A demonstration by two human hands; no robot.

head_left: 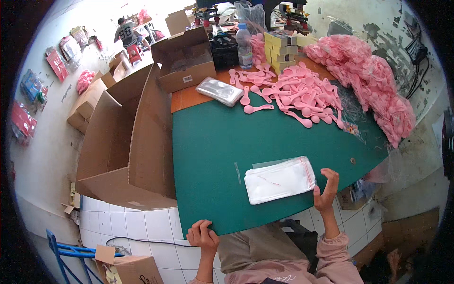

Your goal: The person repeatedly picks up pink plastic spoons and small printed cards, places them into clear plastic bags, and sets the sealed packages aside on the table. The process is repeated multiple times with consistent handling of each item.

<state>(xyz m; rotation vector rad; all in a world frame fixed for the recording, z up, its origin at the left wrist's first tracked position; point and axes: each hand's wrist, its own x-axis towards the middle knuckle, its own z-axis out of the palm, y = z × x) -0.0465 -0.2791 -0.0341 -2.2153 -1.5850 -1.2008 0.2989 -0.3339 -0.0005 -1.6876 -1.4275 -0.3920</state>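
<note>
My right hand is at the right end of a stack of white and clear plastic bags, thumb and fingers apart, with nothing in its grasp. The thumb is close to the stack's corner; whether it touches cannot be told. My left hand rests at the near left edge of the green tabletop, its fingers curled in and no object showing in them. Left of the bags lies a thin clear strip. Farther back is a heap of pink plastic measuring spoons, some lying loose at its left.
A tall open carton borders the table's left side. Behind are a smaller open box, a wrapped clear pack, a water bottle, stacked yellow boxes and bagged pink goods. A person sits far back left.
</note>
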